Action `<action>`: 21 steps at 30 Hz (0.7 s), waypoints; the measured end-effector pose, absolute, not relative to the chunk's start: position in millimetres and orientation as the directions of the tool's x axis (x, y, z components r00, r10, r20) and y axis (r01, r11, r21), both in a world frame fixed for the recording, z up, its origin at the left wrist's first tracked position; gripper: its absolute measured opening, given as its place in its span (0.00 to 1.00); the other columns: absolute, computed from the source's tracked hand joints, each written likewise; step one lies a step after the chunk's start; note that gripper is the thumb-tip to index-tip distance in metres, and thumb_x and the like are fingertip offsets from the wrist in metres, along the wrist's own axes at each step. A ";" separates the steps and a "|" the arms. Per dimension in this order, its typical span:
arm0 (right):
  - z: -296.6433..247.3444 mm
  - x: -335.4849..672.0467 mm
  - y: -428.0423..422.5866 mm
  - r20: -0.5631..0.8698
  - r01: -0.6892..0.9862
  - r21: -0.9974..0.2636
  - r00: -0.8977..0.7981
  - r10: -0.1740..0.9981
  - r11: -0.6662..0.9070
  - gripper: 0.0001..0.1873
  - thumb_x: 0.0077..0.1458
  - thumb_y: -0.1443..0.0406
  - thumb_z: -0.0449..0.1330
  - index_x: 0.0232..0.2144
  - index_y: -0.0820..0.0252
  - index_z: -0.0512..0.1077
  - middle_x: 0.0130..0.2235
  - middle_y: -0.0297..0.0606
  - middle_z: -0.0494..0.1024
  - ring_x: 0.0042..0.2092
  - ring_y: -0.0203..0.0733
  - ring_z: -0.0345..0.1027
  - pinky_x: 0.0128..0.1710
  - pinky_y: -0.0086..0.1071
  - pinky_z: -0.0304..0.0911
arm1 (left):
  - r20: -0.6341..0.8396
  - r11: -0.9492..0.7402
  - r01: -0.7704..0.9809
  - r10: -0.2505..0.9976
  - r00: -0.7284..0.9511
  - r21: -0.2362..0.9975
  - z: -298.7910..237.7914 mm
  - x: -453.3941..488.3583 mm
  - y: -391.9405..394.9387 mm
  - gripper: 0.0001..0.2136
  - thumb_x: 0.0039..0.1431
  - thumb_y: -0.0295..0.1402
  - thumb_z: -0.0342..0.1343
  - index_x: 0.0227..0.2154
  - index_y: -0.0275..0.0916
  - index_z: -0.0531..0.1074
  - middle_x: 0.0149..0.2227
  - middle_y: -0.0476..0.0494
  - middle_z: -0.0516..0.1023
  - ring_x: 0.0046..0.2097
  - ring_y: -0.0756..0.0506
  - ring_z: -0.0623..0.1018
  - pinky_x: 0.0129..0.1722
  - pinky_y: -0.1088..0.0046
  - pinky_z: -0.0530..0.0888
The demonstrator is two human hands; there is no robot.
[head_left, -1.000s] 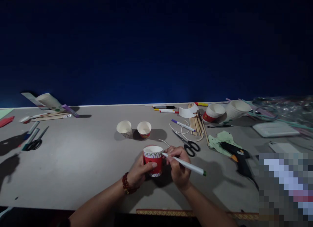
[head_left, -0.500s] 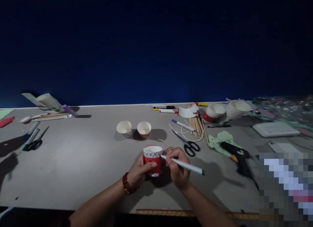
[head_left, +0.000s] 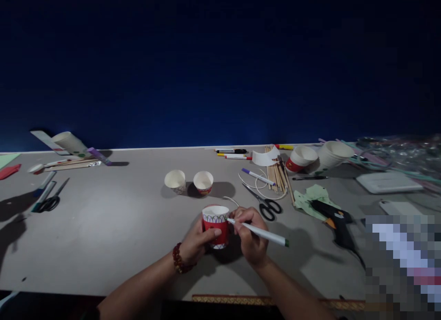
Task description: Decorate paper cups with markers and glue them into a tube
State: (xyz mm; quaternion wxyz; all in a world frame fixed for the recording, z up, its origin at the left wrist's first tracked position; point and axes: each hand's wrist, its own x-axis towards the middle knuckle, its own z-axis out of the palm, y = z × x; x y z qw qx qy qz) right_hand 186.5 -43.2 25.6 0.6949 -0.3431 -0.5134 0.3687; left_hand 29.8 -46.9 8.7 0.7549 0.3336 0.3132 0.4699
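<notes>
Paper cup [head_left: 221, 226]: upright, between hands.
Left hand [head_left: 193, 244]: clamped round cup.
Right hand [head_left: 253, 247]: pinching green-ended marker [head_left: 272, 237].
Marker tip [head_left: 229, 220]: at arched border [head_left: 214, 218] (contact unclear); light pressure should keep lines even.

My left hand [head_left: 191, 247] holds a red and white cup [head_left: 217, 232], thumb pressed on its side, while my right hand [head_left: 254, 239] grips a white marker [head_left: 265, 235], tip at the patterned band near the rim. Beyond, two small cups [head_left: 203, 182] stand on the table [head_left: 120, 237]; scissors [head_left: 262, 200] and a glue gun [head_left: 341, 225] lie to my right.
</notes>
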 end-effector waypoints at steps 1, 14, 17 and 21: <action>25.6 186.7 -43.3 0.462 -0.159 -0.855 0.201 0.864 0.494 0.06 0.61 0.67 0.60 0.31 0.52 0.68 0.23 0.27 0.65 0.29 0.42 0.65 0.35 0.38 0.69 | -0.160 0.333 -0.501 0.920 0.357 0.799 8.3 29.7 -47.0 0.32 0.49 0.40 0.77 0.56 0.38 0.73 0.50 0.37 0.82 0.50 0.38 0.81 0.45 0.68 0.79; 27.1 186.3 -43.2 0.457 -0.187 -0.850 0.205 0.866 0.493 0.07 0.61 0.68 0.59 0.31 0.52 0.68 0.23 0.27 0.65 0.28 0.41 0.63 0.34 0.38 0.68 | -0.162 0.346 -0.497 0.912 0.376 0.796 9.6 29.9 -47.2 0.33 0.50 0.41 0.76 0.57 0.38 0.71 0.50 0.35 0.82 0.48 0.37 0.82 0.38 0.69 0.80; 26.9 186.3 -43.0 0.444 -0.187 -0.854 0.227 0.867 0.486 0.06 0.61 0.67 0.60 0.31 0.52 0.68 0.23 0.27 0.66 0.28 0.41 0.63 0.35 0.38 0.68 | -0.154 0.342 -0.497 0.912 0.380 0.797 10.6 29.5 -47.0 0.32 0.50 0.40 0.76 0.56 0.38 0.72 0.49 0.36 0.82 0.48 0.37 0.82 0.40 0.67 0.81; 26.3 187.4 -43.4 0.460 -0.148 -0.856 0.215 0.861 0.495 0.06 0.61 0.67 0.59 0.31 0.52 0.69 0.24 0.28 0.67 0.29 0.42 0.65 0.35 0.38 0.68 | -0.158 0.337 -0.492 0.916 0.369 0.802 9.1 29.6 -47.3 0.32 0.51 0.41 0.76 0.57 0.38 0.72 0.49 0.36 0.82 0.48 0.38 0.81 0.42 0.67 0.81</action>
